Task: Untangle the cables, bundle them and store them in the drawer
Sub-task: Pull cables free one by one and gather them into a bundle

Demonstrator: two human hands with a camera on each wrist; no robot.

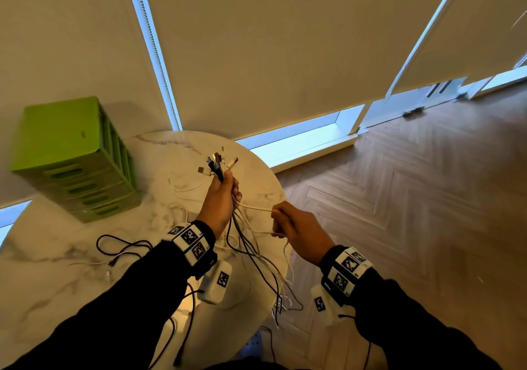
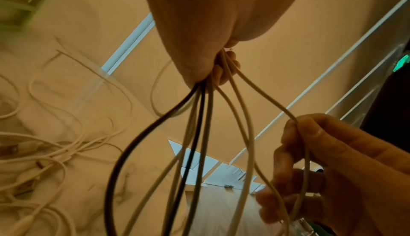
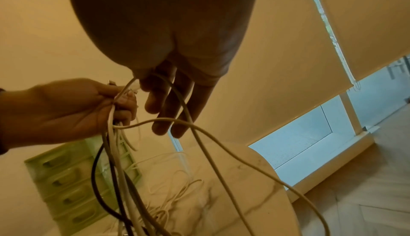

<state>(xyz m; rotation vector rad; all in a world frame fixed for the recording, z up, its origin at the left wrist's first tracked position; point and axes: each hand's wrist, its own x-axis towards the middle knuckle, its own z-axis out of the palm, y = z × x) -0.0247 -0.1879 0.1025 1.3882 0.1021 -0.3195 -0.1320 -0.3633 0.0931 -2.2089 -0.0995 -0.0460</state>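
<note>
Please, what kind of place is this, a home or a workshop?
Probably a home or apartment room, not a workshop: a round marble table stands by tall windows with roller blinds, on a herringbone wood floor. A green drawer unit stands on the table.

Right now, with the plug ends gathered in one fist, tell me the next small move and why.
Probably draw the right hand down along its white cable to free it: the left hand grips the cable bunch by the plugs, while the tails hang crossed below.
</note>
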